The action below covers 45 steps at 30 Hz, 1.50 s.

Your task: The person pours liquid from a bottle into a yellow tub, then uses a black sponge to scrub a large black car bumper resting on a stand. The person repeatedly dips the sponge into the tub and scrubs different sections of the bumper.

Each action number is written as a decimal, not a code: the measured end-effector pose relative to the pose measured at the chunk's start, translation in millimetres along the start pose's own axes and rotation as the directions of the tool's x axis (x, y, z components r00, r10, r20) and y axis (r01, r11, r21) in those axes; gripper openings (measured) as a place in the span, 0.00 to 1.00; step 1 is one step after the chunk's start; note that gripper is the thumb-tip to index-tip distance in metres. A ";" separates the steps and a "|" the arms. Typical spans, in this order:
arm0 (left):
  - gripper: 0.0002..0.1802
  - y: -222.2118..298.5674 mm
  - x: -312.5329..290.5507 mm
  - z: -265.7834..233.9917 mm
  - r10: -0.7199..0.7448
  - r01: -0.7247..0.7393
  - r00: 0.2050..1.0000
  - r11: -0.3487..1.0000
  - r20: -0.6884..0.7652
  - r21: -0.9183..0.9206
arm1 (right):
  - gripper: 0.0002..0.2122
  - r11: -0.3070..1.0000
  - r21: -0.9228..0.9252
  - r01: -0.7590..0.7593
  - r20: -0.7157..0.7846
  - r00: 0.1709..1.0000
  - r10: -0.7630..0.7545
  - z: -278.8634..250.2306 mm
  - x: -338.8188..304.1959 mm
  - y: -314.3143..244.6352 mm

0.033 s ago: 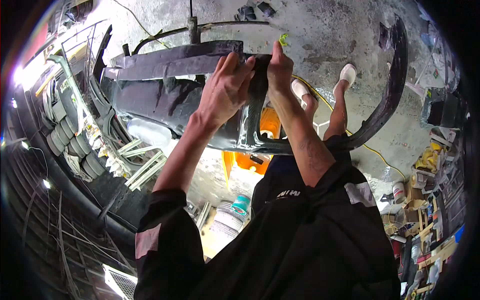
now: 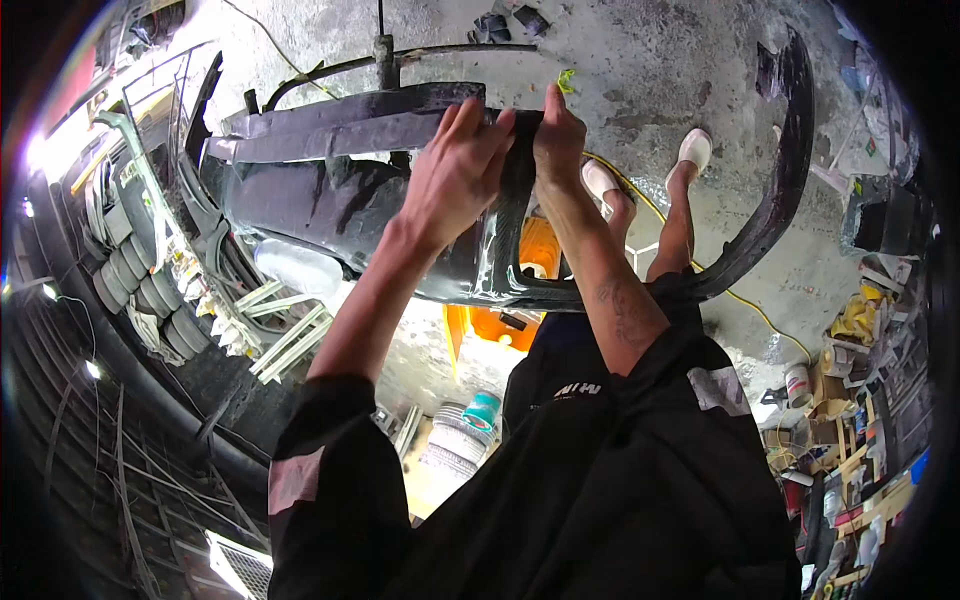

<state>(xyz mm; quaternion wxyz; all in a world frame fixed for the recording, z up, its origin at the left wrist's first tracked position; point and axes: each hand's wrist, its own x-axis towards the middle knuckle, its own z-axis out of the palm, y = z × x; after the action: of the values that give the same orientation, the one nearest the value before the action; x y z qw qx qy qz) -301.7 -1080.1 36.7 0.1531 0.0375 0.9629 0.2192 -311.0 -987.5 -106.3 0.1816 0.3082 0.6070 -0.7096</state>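
Observation:
A long black car bumper [image 2: 300,205] lies across the view in front of me, its surface scuffed and wet-looking in places. A thin curved end of it [image 2: 790,150] sweeps round to the far right. My left hand [image 2: 455,175] is closed at the bumper's upper edge, left of centre, with fingers bent and the fingertips partly hidden. Just to its right, my right hand [image 2: 558,140] grips the same edge beside the opening, thumb pointing up and fingers wrapped out of sight behind it.
An orange plastic object [image 2: 540,250] shows through and below the bumper's opening. A yellow cord [image 2: 755,305] runs over the concrete floor [image 2: 640,60] past my light shoes. Other car panels [image 2: 140,170] crowd the left. Stacked tubs [image 2: 455,435] stand below; boxes and cans [image 2: 835,360] line the right.
My left hand has shifted very slightly along the bumper's edge. My right hand and the bumper look the same.

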 end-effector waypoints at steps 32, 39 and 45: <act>0.09 -15.9 24.5 9.3 -0.069 0.092 0.985 0.985 -0.157 0.148 | 0.24 0.943 0.212 -0.258 0.065 0.966 0.250 17.4 -21.3 -19.8; 0.09 6.3 11.2 9.5 -0.141 0.149 0.982 0.987 -0.122 0.058 | 0.21 0.997 -0.051 0.056 0.040 0.998 -0.054 3.2 -8.1 -6.0; 0.11 0.2 17.0 -5.3 -0.298 0.272 0.910 0.954 -0.287 -0.130 | 0.25 0.990 0.023 -0.136 0.000 0.991 0.136 0.8 -8.5 -17.9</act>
<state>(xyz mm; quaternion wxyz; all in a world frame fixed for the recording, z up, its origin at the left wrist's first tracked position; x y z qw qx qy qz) -319.5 -1079.7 36.6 0.0353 -0.1442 0.9595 0.2393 -316.2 -985.7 -87.3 0.2258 0.3516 0.5765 -0.7022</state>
